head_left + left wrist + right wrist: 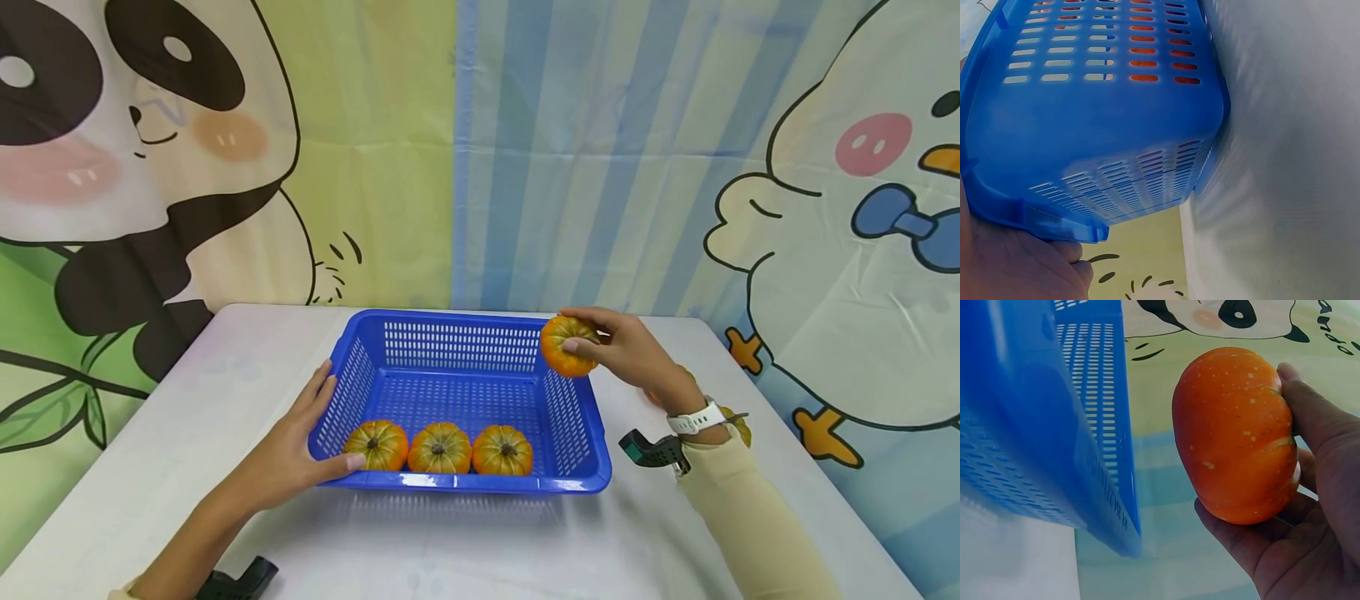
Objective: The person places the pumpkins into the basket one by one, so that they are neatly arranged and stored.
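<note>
A blue plastic basket [465, 483] with slotted walls stands on the table. Along its near side sit three small pumpkins in a row: a left one [377, 445], a middle one [440, 447] and a right one [503, 451]. My right hand [626, 346] grips another small orange pumpkin [567, 345] above the basket's right rim; its smooth orange side [1235, 437] faces the right wrist view. At the basket's left end, my left hand [292, 450] holds the rim, thumb over the near edge. In the left wrist view, the hand [1029, 262] lies against the basket's rim.
More pumpkins lie on the table right of the basket, mostly hidden behind the right forearm; one pumpkin [738, 425] shows past the wrist. The white table [450, 550] meets a cartoon-printed curtain [585, 167] at the back.
</note>
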Demonstrator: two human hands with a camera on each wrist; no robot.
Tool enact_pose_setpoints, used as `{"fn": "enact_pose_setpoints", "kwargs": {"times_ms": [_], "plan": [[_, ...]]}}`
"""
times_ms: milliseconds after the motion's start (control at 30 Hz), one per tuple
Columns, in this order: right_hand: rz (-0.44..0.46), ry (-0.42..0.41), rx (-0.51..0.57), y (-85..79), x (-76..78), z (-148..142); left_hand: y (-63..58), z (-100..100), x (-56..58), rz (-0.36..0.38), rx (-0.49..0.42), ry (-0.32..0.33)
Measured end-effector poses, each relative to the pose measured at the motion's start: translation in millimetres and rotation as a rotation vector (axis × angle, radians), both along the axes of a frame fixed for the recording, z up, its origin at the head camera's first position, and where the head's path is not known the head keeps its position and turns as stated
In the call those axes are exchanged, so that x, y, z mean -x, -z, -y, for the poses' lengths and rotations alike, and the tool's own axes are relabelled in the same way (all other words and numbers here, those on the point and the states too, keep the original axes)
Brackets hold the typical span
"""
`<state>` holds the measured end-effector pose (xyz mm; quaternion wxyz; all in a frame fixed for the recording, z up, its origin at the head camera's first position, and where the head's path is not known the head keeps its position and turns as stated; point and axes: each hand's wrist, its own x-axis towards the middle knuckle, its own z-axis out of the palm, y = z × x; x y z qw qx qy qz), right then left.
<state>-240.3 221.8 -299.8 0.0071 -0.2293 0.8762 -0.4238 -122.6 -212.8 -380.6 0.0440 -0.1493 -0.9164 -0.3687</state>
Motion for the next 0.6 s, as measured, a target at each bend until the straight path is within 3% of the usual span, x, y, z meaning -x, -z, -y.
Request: {"fn": "enact_pose_setpoints", "kwargs": {"times_ms": [100,333,600], "plan": [[-0.002,-0.011,-0.007,-0.1,3.0,4.9,0.0,0.1,0.0,0.002,0.0,0.002],[-0.079,-0.156,-0.038,1.5,16.1,21.7,0.3,0.5,0.4,0.01,-0.009,0.0],[-0.054,-0.184,-0.022,-1.6,21.4,38.9,1.4,1.2,0.7,0.0,-0.013,0.01]]}}
